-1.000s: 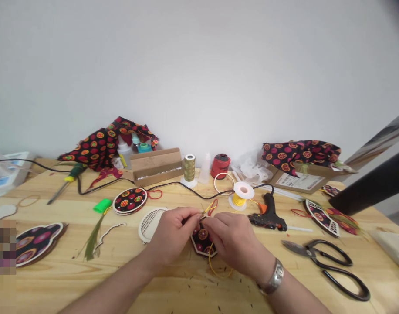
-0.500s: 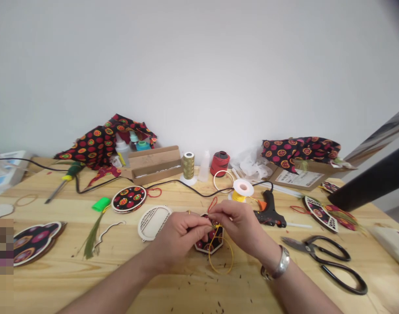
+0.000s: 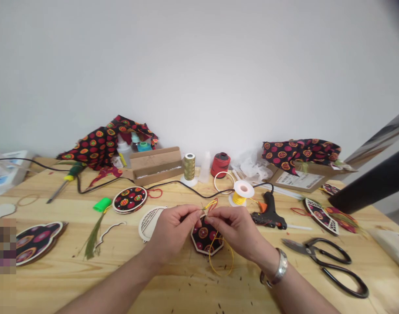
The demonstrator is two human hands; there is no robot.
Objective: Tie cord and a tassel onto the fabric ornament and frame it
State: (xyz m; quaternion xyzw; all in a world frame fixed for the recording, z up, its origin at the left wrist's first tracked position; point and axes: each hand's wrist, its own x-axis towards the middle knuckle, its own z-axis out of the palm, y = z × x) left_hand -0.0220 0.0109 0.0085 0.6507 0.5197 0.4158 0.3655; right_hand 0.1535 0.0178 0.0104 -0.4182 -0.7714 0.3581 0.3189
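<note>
Above an octagonal fabric-covered pendant (image 3: 206, 237) with a pale wooden rim, my left hand (image 3: 176, 229) and my right hand (image 3: 234, 229) meet with fingertips pinched close together. Both pinch a thin yellow cord (image 3: 232, 257); a small loop of it sticks up over the fingers, and a larger loop hangs down across the pendant onto the table. Part of a red cord loop shows behind the fingertips. Whether the yellow cord is knotted is hidden by the fingers. A round openwork wooden piece (image 3: 150, 222) lies partly behind my left hand.
A spool of yellow cord (image 3: 239, 198) and a black glue gun (image 3: 269, 211) lie behind my right hand. Large scissors (image 3: 317, 250) rest at right. Left are a round fabric pendant (image 3: 129, 199), a green tassel (image 3: 95, 237) and a screwdriver (image 3: 67, 179). A cardboard box (image 3: 158, 168) stands behind.
My hands have shifted slightly, and the fingertips are closer together above the pendant's top edge. A small yellow loop now rises over them; more of the pendant shows.
</note>
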